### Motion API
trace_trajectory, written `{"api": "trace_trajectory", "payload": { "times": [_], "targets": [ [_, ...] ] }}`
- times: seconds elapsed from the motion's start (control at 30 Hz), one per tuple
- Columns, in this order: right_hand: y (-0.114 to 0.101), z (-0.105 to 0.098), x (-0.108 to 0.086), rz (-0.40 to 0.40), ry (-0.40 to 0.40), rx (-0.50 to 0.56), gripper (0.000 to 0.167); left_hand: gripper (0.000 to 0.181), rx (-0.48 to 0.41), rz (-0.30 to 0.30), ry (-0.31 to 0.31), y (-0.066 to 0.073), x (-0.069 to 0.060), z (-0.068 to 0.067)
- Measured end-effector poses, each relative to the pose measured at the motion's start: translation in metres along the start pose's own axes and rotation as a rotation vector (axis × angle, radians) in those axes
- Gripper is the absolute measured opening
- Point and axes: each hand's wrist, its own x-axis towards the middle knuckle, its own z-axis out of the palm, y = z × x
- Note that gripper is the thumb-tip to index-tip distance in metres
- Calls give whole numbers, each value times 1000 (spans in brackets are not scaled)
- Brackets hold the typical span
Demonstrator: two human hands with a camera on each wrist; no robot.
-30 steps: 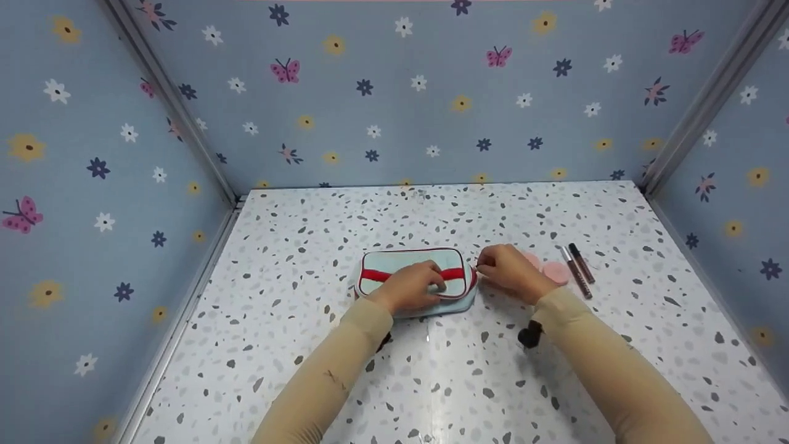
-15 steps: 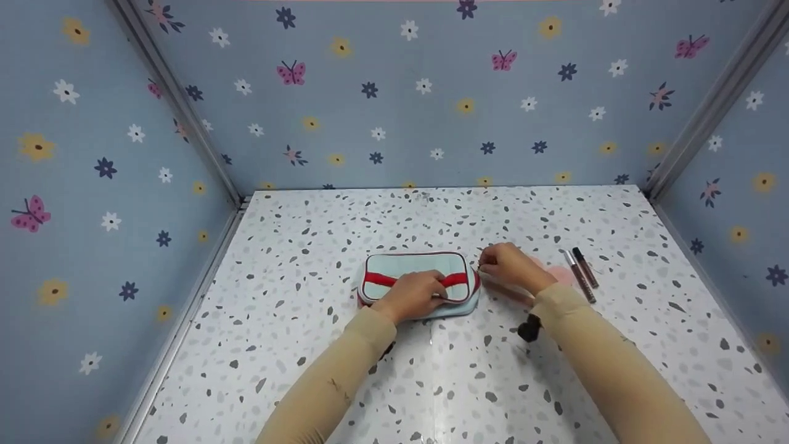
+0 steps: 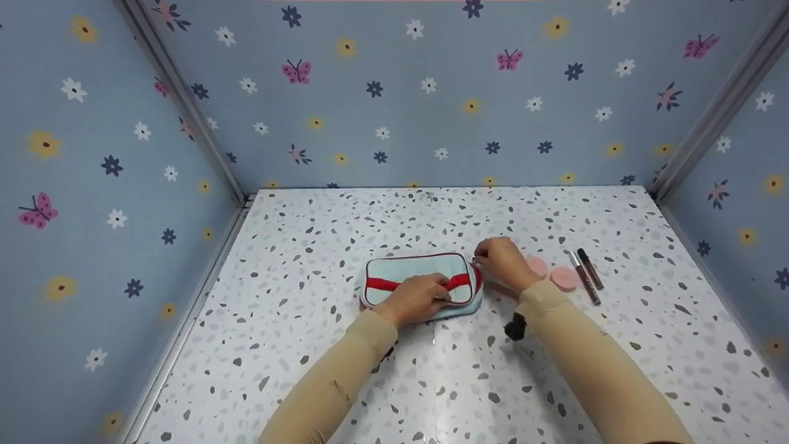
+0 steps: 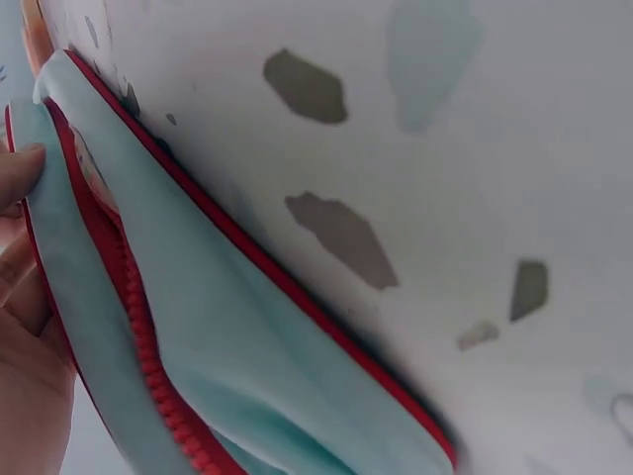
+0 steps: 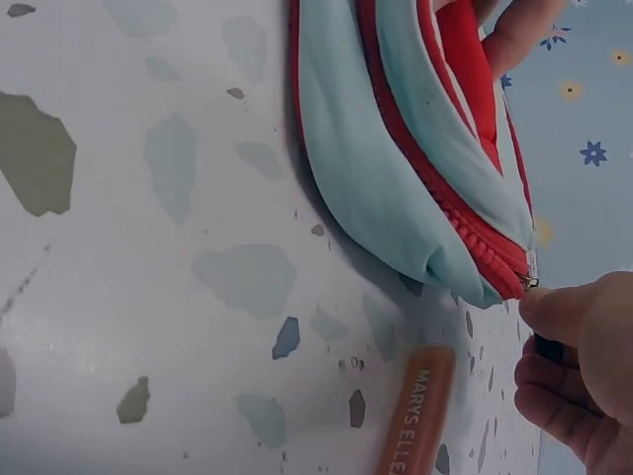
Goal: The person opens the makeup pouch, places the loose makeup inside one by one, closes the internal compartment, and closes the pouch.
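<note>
At mid-frame the left hand (image 3: pixel 414 299) grips the bag (image 3: pixel 422 266) (for steadiness, I believe) while the right hand (image 3: pixel 502 261) pinches its zipper pull (image 5: pixel 529 282).

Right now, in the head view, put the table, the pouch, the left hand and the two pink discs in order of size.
1. Table
2. Pouch
3. Left hand
4. Pink discs: they look alike, and one is partly hidden, so no ranking between them.

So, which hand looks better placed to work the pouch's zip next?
Probably the right hand: it pinches the zipper pull at one end of the pouch. The left hand holds the pouch's top, by the red strap, so it seems better suited to steadying.
</note>
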Motion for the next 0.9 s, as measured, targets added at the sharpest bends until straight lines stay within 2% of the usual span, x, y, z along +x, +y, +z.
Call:
{"api": "trace_trajectory", "payload": {
  "times": [0.1, 0.3, 0.5, 0.7, 0.8, 0.9],
  "targets": [
    [0, 0, 1, 16, -16, 25, 12, 21, 13, -1, 13, 0, 0, 1],
    [3, -11, 1, -54, -100, 35, 17, 17, 88, -12, 43, 4, -1, 4],
    [4, -20, -1, -41, -171, 21, 15, 16, 126, -14, 68, 6, 0, 7],
    [5, -21, -5, 12, -164, 24, 19, 17, 79, 8, 73, 3, -2, 8],
    [7, -19, -5, 44, -135, 17, 18, 17, 43, 28, 72, 2, -2, 9],
    [7, -17, -2, 74, -94, 30, 11, 17, 20, 57, 96, 1, -2, 11]
  ]
}}
